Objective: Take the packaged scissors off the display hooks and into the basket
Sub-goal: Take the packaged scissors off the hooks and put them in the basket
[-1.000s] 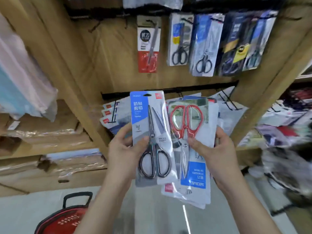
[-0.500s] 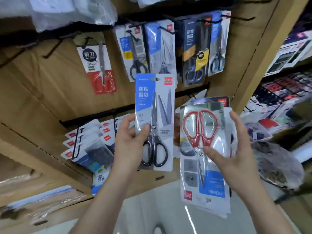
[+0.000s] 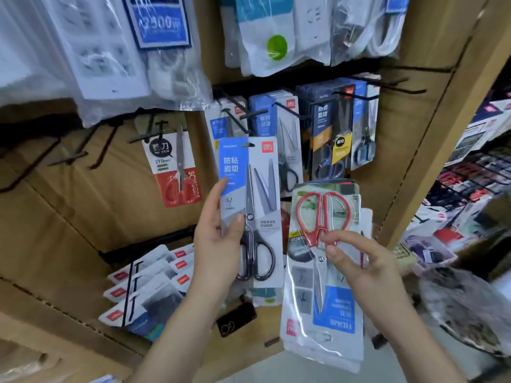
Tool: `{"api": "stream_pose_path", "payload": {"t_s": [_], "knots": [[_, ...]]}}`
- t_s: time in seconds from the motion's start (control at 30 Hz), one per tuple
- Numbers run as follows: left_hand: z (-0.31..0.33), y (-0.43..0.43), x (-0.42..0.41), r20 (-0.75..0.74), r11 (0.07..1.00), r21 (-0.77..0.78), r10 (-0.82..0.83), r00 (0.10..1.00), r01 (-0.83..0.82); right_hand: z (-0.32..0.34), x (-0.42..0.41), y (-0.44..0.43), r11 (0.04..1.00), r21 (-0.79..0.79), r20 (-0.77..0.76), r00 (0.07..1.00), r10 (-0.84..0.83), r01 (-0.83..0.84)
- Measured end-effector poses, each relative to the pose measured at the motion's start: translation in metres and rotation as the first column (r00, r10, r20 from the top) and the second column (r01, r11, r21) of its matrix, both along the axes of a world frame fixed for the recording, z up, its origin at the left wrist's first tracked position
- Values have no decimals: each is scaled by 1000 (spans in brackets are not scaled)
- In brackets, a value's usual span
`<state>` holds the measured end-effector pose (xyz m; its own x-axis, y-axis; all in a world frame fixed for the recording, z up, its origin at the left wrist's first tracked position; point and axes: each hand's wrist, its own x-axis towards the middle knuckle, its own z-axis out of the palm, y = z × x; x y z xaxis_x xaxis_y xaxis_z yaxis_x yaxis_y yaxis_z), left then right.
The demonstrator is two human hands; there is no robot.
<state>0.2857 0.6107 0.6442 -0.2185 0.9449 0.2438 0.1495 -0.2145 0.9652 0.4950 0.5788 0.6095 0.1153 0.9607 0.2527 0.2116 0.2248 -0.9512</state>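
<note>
Two scissor packs sit mid-frame: the left hand (image 3: 214,244) grips the black-handled pack (image 3: 250,211), upright, while the right hand (image 3: 365,265) pinches the red-handled pack (image 3: 322,275), inverted. More packs (image 3: 336,128) hang on hooks above.

**Card, film, steel and board**

The blue card (image 3: 250,205) looks matt, its scissors bright steel with glossy black plastic grips. The clear packs (image 3: 323,272) are shiny, wrinkled film over glossy red handles. At 10 o'clock, the backboard (image 3: 91,205) is rough brown cardboard; the hooks (image 3: 387,87) are black wire.
</note>
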Motion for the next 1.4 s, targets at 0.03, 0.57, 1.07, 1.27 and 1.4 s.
{"api": "stream_pose_path", "payload": {"t_s": [0.03, 0.57, 1.07, 1.27, 1.4], "knots": [[2, 3, -3, -21, 1000, 10, 1, 1000, -1, 1, -4, 3, 1000, -2, -4, 1000, 3, -3], [8, 12, -2, -369, 961, 149, -164, 915, 232, 19, -2, 22, 995, -10, -200, 975, -95, 95], [7, 64, 65, -165, 966, 89, -228, 960, 244, 25, 69, 22, 976, -8, -225, 951, -214, 218], [-9, 60, 78, -164, 975, 184, -97, 982, 127, 25, 89, 44, 978, 79, -78, 979, -188, 194], [-8, 73, 81, -149, 985, 157, -51, 987, 75, 26, 99, 54, 984, 90, -48, 987, -150, 154]]}}
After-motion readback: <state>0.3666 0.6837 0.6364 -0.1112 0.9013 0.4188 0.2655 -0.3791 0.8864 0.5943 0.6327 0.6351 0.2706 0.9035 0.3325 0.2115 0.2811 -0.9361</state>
